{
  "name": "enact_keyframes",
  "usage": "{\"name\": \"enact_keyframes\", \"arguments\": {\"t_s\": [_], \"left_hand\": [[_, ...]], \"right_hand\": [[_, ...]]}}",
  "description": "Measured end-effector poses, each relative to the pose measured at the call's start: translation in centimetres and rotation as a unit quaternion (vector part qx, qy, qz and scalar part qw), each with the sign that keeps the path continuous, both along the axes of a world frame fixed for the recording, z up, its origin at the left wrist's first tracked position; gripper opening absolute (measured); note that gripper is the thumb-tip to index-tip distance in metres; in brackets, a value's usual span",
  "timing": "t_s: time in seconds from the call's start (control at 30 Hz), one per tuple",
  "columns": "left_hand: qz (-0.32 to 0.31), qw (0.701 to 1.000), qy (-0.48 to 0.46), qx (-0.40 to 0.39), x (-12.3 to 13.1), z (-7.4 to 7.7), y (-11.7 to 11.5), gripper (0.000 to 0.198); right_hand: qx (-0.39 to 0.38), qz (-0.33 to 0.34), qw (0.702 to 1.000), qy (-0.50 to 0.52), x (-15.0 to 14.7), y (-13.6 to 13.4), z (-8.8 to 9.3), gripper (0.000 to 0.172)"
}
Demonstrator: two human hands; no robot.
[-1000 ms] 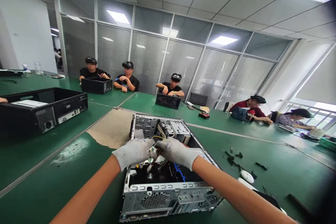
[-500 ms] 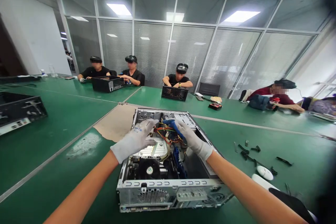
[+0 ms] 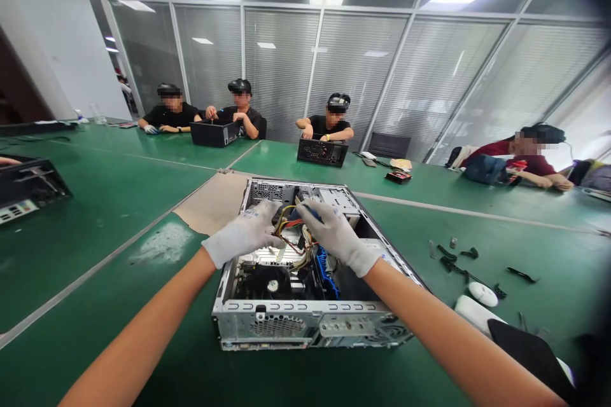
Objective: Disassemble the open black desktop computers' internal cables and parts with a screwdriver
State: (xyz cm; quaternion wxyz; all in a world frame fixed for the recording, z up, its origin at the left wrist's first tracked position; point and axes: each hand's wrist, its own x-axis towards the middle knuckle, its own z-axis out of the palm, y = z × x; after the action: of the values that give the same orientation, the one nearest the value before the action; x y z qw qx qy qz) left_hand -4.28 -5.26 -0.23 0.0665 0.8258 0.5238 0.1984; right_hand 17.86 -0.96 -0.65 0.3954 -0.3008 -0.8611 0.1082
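Observation:
An uncovered desktop computer case (image 3: pixel 245 324) lies flat before me, its inside facing up. Both my hands wear white work gloves and reach into it. My left hand (image 3: pixel 251 229) is curled at the left side of a bundle of coloured power cables (image 3: pixel 292 224), thumb and fingers closing on the wires. From the right, my right hand (image 3: pixel 331 232) has bent fingers on the same bundle; its fingertips are partly hidden. Below the hands are a black fan (image 3: pixel 272 285), a silvery metal plate and a blue circuit-board slot part (image 3: pixel 327 273).
Brown cardboard (image 3: pixel 210 206) lies beyond the case on the green table (image 3: pixel 119 311). Several small black parts (image 3: pixel 449 261), a white mouse (image 3: pixel 483 294) and a black pad (image 3: pixel 529 356) lie right. Another case (image 3: pixel 33 187) stands left. Several people sit across, some with cases (image 3: pixel 322 151).
Both hands have gone from spread fingers to curled fingers on the cables, which now bunch between them. The view has tilted down a little. A person opposite has raised a hand above a case.

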Motion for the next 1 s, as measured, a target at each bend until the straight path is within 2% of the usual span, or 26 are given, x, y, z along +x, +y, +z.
{"name": "enact_keyframes", "arguments": {"t_s": [0.07, 0.17, 0.27, 0.4, 0.47, 0.6, 0.7, 0.8, 1.0], "left_hand": [[0.022, 0.999, 0.032, -0.028, -0.1, -0.3, 0.2, 0.059], [0.024, 0.997, 0.067, -0.028, -0.3, -0.7, 0.3, 0.059], [-0.002, 0.998, 0.054, -0.022, -0.5, -0.5, 0.2, 0.067], [-0.071, 0.997, 0.033, -0.016, -0.7, -0.4, 0.5, 0.043], [-0.077, 0.997, 0.025, 0.012, -0.9, -0.7, 1.0, 0.035], [-0.025, 0.995, 0.015, 0.091, -1.4, -2.1, 2.0, 0.031], [-0.013, 0.991, 0.029, 0.133, -1.6, -2.7, 2.2, 0.030], [-0.005, 0.987, 0.025, 0.159, -1.6, -2.6, 2.1, 0.030], [0.066, 0.972, 0.004, 0.227, -1.5, -1.9, 1.8, 0.028]], "right_hand": [[-0.011, -0.033, 0.996, 0.079, 0.2, 0.2, 0.3, 0.034], [-0.020, -0.073, 0.980, 0.182, 0.7, 0.3, 1.1, 0.039], [-0.040, -0.105, 0.971, 0.213, 0.7, 0.2, 1.7, 0.044], [-0.049, -0.108, 0.971, 0.208, 0.4, 0.1, 1.9, 0.047], [-0.051, -0.104, 0.973, 0.202, 0.3, 0.0, 1.9, 0.047], [-0.074, -0.101, 0.974, 0.187, -0.1, -0.2, 1.7, 0.049], [-0.081, -0.101, 0.975, 0.178, -0.2, -0.2, 1.7, 0.049], [-0.082, -0.106, 0.977, 0.166, -0.2, -0.1, 1.7, 0.051], [-0.123, -0.128, 0.981, 0.084, -0.7, -0.3, 1.6, 0.058]]}}
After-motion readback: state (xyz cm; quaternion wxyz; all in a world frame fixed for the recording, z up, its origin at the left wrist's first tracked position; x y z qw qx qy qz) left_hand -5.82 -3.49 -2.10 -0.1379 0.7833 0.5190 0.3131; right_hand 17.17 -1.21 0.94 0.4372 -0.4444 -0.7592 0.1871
